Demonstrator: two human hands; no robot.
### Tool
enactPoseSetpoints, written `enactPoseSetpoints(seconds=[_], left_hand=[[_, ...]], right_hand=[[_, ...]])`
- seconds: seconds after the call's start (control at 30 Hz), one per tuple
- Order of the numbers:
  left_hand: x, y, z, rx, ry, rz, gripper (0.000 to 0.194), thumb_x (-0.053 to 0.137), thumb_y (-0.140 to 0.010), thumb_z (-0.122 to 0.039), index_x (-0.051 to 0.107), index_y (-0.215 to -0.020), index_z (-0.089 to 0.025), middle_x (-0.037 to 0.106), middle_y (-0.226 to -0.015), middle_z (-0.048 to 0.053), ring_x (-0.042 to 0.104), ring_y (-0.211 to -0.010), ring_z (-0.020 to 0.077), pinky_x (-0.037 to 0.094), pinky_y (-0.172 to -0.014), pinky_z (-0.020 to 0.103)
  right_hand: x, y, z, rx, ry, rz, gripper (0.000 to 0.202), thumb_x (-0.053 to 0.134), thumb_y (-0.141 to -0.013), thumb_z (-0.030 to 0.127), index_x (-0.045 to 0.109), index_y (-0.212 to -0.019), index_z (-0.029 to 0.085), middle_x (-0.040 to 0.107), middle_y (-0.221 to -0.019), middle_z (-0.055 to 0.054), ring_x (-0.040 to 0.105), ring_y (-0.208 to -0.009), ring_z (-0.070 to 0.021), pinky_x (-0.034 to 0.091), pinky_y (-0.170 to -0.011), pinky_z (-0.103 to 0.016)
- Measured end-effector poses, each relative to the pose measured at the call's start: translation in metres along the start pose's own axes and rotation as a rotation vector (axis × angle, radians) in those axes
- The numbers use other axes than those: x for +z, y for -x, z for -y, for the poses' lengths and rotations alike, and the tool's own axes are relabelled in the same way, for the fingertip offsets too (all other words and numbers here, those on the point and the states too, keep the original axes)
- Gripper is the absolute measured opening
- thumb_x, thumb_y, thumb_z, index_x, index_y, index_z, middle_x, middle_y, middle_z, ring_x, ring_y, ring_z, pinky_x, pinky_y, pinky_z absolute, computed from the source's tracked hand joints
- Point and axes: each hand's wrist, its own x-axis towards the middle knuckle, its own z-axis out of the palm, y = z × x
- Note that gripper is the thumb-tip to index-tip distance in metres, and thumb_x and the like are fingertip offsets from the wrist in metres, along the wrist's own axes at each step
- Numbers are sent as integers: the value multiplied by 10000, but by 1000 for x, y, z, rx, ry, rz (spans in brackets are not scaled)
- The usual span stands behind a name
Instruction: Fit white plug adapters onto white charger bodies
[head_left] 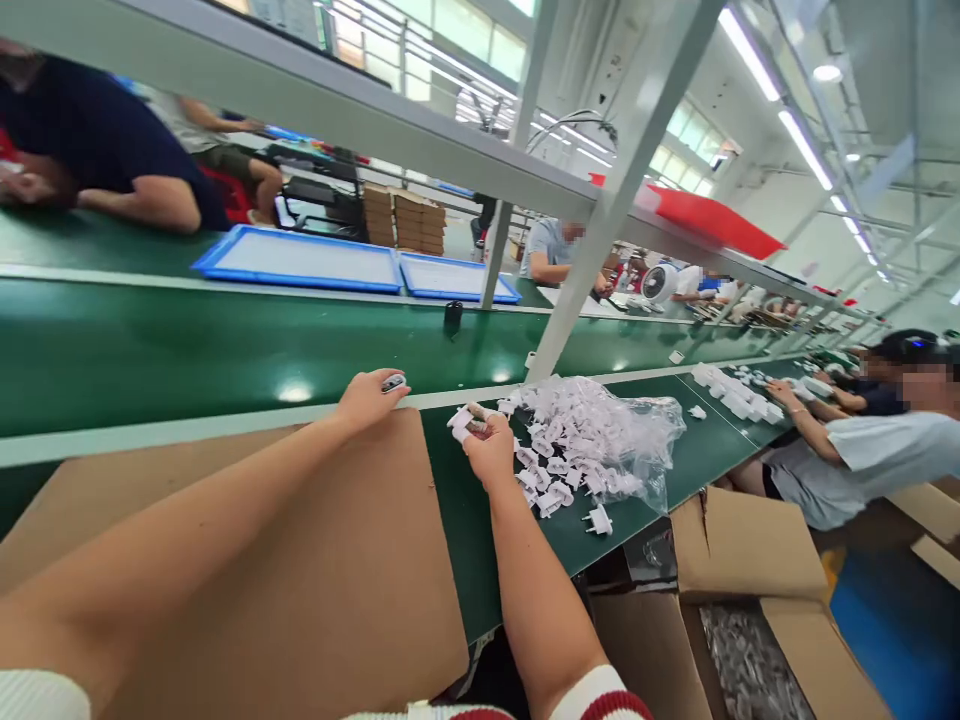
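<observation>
My left hand, stretched out over the far edge of the cardboard, has its fingers closed around a small grey and white piece. To its right, my right hand grips a white plastic part above the green tabletop. Right beside that hand lies a heap of white plastic parts, partly on and under a clear plastic bag. One white part with two pins lies apart near the table's front edge.
A large cardboard sheet covers the near left. Beyond runs a green conveyor belt with blue-rimmed trays behind it. A metal post rises past the heap. Open boxes stand below right; co-workers sit around.
</observation>
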Motion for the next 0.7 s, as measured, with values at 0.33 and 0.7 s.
enactPoseSetpoints(seconds=[0.33, 0.7], left_hand=[[-10, 152, 13, 115, 154, 147, 647, 672, -833, -591, 732, -1355, -213, 776, -1257, 129, 673, -1219, 362, 552, -1090, 458], [-10, 165, 24, 98, 281, 100, 544, 686, -794, -699, 763, -1010, -205, 756, -994, 92, 684, -970, 304, 554, -851, 397]], right_hand=[[20, 26, 9, -18, -380, 297, 481, 879, -636, 338, 669, -1058, 244, 809, -1056, -39, 754, -870, -173, 588, -701, -257], [28, 40, 11, -80, -198, 352, 388, 835, -753, 396, 739, -1087, 221, 813, -1078, -75, 746, -939, -215, 616, -808, -348]])
